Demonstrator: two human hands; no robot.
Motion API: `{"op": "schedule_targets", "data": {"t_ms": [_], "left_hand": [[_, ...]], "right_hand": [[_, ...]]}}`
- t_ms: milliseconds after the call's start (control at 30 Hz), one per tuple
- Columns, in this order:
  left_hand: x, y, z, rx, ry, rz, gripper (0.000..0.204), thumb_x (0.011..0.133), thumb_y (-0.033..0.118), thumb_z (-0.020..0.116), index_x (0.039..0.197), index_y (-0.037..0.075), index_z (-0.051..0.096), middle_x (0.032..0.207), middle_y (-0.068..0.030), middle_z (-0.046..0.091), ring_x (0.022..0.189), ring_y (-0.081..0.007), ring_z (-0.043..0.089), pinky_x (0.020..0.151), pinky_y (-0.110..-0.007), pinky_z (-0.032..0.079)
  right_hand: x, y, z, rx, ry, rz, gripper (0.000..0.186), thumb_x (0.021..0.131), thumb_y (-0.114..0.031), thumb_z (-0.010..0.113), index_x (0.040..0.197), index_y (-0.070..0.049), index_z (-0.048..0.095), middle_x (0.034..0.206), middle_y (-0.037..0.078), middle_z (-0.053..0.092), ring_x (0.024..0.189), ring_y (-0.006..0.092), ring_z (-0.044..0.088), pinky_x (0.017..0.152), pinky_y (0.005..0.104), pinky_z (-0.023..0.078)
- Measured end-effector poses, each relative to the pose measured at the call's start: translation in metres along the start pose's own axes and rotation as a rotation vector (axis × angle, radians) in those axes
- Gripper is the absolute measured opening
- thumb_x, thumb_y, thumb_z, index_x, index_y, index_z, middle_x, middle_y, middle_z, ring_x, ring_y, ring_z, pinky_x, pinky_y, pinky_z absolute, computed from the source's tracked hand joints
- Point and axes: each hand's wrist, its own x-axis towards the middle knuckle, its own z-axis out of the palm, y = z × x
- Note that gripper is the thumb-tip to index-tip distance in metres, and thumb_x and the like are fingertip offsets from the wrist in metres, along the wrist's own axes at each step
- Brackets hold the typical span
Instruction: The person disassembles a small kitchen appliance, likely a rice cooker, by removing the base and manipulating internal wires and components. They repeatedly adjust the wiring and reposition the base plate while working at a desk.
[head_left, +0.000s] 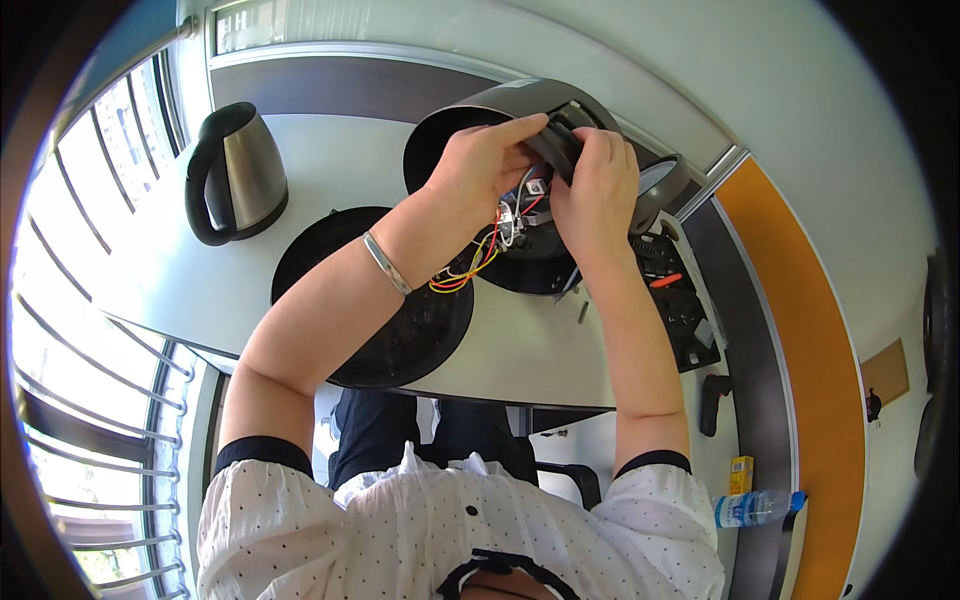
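Both hands meet at a dark, curved plastic piece (558,147) on an opened dark grey appliance housing (510,97), on the far side of the table. My left hand (482,162) pinches the piece from the left, fingertips on its upper edge. My right hand (600,190) is closed round its right side; its fingertips are partly hidden. Below them, red, yellow and white wires (482,262) hang from a small metal part (510,225). A wide, round black pan-like part (400,345) lies under my left forearm, partly covered by it.
A steel kettle (252,170) stands at the far left. To the right are a grey round part (660,185), a black tool case (690,335) with an orange-handled tool (665,281), a black pistol-shaped tool (713,403), a yellow box (740,475) and a water bottle (755,508).
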Motion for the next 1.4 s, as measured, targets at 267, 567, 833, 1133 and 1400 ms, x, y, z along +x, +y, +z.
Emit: {"op": "schedule_targets", "data": {"t_ms": [267, 567, 833, 1133, 1400], "left_hand": [[0.008, -0.011, -0.006, -0.045, -0.039, 0.019, 0.012, 0.084, 0.01, 0.059, 0.089, -0.001, 0.061, 0.092, -0.0096, 0.065, 0.088, -0.0182, 0.06, 0.084, -0.029, 0.045], [0.007, -0.009, -0.005, -0.027, -0.012, 0.031, 0.015, 0.079, 0.005, 0.062, 0.088, -0.007, 0.062, 0.089, -0.0128, 0.064, 0.083, -0.0197, 0.061, 0.075, -0.029, 0.047], [-0.007, 0.007, -0.015, 0.189, 0.003, 0.048, 0.025, 0.079, 0.013, 0.065, 0.094, -0.007, 0.062, 0.099, -0.0165, 0.064, 0.095, -0.0247, 0.061, 0.086, -0.031, 0.047], [-0.028, 0.013, -0.1, 0.961, -0.021, 0.329, 0.036, 0.071, 0.013, 0.071, 0.104, 0.001, 0.065, 0.087, -0.0132, 0.067, 0.084, -0.0196, 0.064, 0.08, -0.028, 0.049], [-0.014, -0.015, -0.097, 1.039, -0.233, 0.429, 0.031, 0.075, 0.016, 0.073, 0.104, 0.005, 0.067, 0.08, -0.0078, 0.067, 0.071, -0.0143, 0.063, 0.067, -0.025, 0.05]], "right_hand": [[0.0, 0.0, 0.002, 0.026, 0.039, -0.061, 0.053, 0.054, -0.003, 0.075, 0.101, 0.0, 0.051, 0.092, 0.015, 0.053, 0.086, 0.0339, 0.051, 0.074, 0.0416, 0.04], [0.0, -0.002, 0.0, -0.082, -0.021, -0.037, 0.048, 0.058, -0.009, 0.077, 0.097, -0.001, 0.052, 0.089, 0.014, 0.054, 0.084, 0.0334, 0.053, 0.074, 0.0417, 0.043], [-0.003, 0.006, 0.009, -0.045, -0.003, -0.065, 0.038, 0.064, -0.007, 0.071, 0.097, -0.001, 0.053, 0.091, 0.014, 0.056, 0.09, 0.0345, 0.053, 0.082, 0.0426, 0.042], [-0.003, 0.003, 0.012, -0.084, -0.043, 0.025, 0.033, 0.069, -0.01, 0.071, 0.097, -0.001, 0.055, 0.094, 0.013, 0.059, 0.091, 0.0325, 0.055, 0.081, 0.0416, 0.044], [-0.002, 0.005, 0.017, -0.004, -0.037, 0.112, 0.028, 0.07, -0.011, 0.072, 0.092, -0.001, 0.058, 0.088, 0.011, 0.06, 0.084, 0.0295, 0.058, 0.076, 0.0399, 0.046]]}}
